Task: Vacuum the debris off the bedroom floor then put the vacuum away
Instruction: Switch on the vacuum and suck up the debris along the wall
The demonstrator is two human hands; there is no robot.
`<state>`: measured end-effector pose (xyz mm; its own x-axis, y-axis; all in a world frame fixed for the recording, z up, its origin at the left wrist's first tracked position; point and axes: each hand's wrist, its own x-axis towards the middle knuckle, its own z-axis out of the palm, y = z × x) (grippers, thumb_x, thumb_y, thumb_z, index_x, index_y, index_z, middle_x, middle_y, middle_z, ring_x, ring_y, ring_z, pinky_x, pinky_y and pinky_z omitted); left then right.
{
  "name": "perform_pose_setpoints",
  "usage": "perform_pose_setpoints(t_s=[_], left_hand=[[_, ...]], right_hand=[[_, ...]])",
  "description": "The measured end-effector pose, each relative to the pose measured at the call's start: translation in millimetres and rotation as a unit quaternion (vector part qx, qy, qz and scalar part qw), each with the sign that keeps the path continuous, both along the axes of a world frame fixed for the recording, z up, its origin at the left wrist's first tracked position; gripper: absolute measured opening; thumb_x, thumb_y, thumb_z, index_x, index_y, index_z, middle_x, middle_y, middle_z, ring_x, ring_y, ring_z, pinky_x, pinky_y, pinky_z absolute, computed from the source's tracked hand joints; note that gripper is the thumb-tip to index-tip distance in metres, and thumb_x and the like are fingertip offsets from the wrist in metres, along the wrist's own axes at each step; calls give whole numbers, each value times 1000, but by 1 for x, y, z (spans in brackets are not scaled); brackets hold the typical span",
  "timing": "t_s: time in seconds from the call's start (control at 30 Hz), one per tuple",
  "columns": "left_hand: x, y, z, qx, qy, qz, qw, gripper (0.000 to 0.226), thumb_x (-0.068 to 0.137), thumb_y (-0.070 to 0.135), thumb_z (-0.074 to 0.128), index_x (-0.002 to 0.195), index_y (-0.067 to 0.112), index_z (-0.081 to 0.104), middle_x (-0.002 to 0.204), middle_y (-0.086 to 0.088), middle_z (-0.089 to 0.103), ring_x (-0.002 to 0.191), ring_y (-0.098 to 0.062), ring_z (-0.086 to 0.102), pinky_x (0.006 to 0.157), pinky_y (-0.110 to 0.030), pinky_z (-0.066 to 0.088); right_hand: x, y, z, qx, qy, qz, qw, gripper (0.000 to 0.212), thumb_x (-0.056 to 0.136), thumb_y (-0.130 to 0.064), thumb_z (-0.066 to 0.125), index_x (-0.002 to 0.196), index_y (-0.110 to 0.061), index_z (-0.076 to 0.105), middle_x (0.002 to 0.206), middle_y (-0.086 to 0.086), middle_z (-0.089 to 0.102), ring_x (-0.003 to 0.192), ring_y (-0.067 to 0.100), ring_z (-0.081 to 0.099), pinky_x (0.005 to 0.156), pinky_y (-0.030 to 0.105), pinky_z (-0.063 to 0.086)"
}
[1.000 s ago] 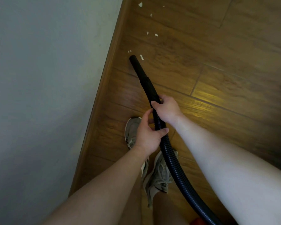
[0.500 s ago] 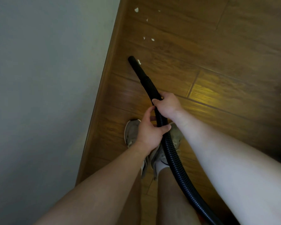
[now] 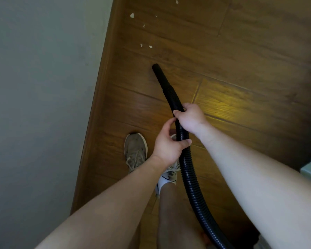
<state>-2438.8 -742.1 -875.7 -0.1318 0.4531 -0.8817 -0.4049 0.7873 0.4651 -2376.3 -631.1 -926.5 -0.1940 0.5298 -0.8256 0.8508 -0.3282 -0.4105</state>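
where the vacuum hose (image 3: 186,164) runs: through both hands, nozzle (image 3: 159,74) over the floor (image 3: 250,42)
left hand (image 3: 167,146): curled round the hose
right hand (image 3: 190,119): gripping it just ahead
debris (image 3: 150,47): white scraps beyond the nozzle

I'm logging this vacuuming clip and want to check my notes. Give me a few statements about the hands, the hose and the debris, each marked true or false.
1. The left hand and the right hand both grip the black hose. True.
2. The right hand holds the hose closer to the nozzle than the left hand does. True.
3. The nozzle tip sits on top of the white scraps. False: the scraps lie on the floor beyond the tip, apart from it.
4. The person is barefoot. False: a tan shoe shows below the hands.
5. The wall is on the person's right. False: the wall is on the left.
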Motion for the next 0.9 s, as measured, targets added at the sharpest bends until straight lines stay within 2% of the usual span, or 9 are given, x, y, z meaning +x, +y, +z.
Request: perform_pose_setpoints(t_s=[0.17,0.3,0.37,0.5,0.63,0.7,0.77,0.83,0.9], left_hand=[[8,20,4,4,-3,-16,1000,81,85,1,78,150,30,40,116,2,62,96,-16,69,74,-27,61],[5,33,1,11,12,-23,1000,81,83,2,80,148,30,42,114,8,60,95,-7,65,74,-23,59],[0,38,-1,12,25,-26,999,81,82,3,81,148,30,42,115,8,60,97,-8,65,77,-24,58],[-13,42,-6,10,30,-15,999,81,82,0,80,147,29,43,119,3,61,97,-10,66,68,-18,57],[-29,43,-10,12,40,-4,999,82,82,0,79,149,29,42,122,-1,61,103,-13,66,80,-28,59],[-36,43,-10,9,40,0,999,81,82,0,79,149,30,42,123,1,61,103,-15,66,80,-28,59],[-43,43,-10,9,37,2,999,82,83,0,79,149,30,41,125,1,61,103,-15,67,76,-25,59],[-50,44,-10,9,38,6,999,82,83,0,78,150,30,41,126,0,61,102,-10,66,69,-17,57],[-56,46,-10,6,41,11,999,82,83,0,79,149,30,41,127,1,61,101,-7,65,69,-16,55]], right_hand=[[11,21,6,-1,-1,-14,1000,29,99,-30,59,123,-16,65,97,0,64,90,20,62,77,26,45],[7,33,4,1,-4,-12,1000,25,97,-31,61,113,-15,69,101,6,71,95,27,67,85,35,55],[1,37,2,-2,2,-17,1000,26,97,-32,60,116,-15,68,104,6,71,96,26,67,88,36,56],[-16,43,-2,-14,15,-24,999,29,99,-32,60,121,-15,66,109,5,71,96,23,67,83,32,55],[-36,46,-3,-13,20,-18,1000,34,100,-31,59,127,-12,63,106,2,66,91,19,61,78,26,47],[-43,47,-4,-10,22,-11,1000,31,100,-31,59,124,-13,65,108,5,69,87,19,62,68,24,47],[-51,48,-4,-8,21,-2,1000,30,99,-31,59,123,-14,66,106,5,70,84,18,62,59,22,44],[-58,50,-3,-8,22,0,1000,32,99,-32,60,126,-14,65,106,4,69,86,17,62,59,21,43],[-65,52,-3,-8,25,-7,1000,34,99,-32,60,127,-14,65,107,4,69,87,18,63,61,21,44]])
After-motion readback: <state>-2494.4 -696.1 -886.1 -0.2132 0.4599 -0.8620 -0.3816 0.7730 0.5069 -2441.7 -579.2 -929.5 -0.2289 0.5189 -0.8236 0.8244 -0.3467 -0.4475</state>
